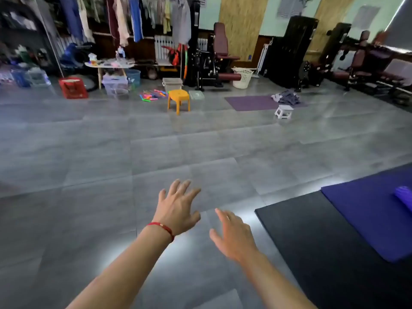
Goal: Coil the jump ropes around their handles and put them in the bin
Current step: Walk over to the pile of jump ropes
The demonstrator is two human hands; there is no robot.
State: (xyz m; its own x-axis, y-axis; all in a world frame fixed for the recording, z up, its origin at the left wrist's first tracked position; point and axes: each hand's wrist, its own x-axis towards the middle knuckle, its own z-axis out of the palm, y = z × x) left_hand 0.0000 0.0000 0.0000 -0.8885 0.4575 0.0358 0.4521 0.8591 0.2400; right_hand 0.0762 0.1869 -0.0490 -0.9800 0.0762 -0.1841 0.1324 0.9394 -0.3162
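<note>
Nearest, two bare hands reach forward over the grey tiled floor (111,152), both empty with fingers spread: the left hand (177,209), with a thin red string bracelet (161,228) at its wrist, and the right hand (234,236) just beside it. To the right a black foam mat (312,237) lies flat with its near-left corner close to the right hand, and a dark blue mat (367,215) overlaps its far side. Ahead of the hands the floor is a broad open stretch of tiles. Across it stand an orange plastic stool (178,100) and, further right, a small white folding stool (283,111) at the edge of a purple yoga mat (249,103). The bright multicoloured jump ropes (152,95) lie loose in a heap on the floor just left of the orange stool, well apart from both hands. Just behind them sits a beige square plastic bin (172,84); a white lattice basket (242,78) stands further right. No writing can be read at this range.
</note>
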